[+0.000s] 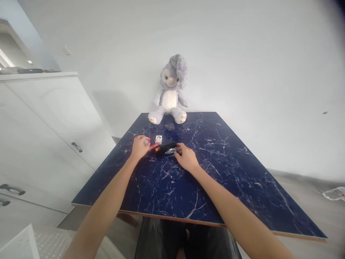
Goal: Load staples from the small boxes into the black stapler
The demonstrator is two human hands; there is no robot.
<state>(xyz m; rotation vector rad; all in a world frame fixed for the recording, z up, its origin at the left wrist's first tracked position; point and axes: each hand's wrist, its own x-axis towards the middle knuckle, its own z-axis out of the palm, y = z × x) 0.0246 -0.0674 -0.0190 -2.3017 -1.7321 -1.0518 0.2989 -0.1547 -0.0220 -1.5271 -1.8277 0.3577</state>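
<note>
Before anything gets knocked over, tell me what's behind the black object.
A small white box, with the plush toy farther back; the black object hides the tabletop strip directly behind it.

Two bare hands are showing: one left hand (140, 146) and one right hand (188, 158). Between them, one long black stapler-shaped tool with an orange end (165, 148) is lying. Slim red stick-like material (153, 146) is showing by the left fingers; whether one piece or two, cannot be told. One small white printed box (159, 139) is standing between and slightly beyond the hands. Farther beyond, one grey-lavender plush rabbit (170, 99) is sitting. Left of the left hand, three dark curved handles (12, 189) are showing.
</note>
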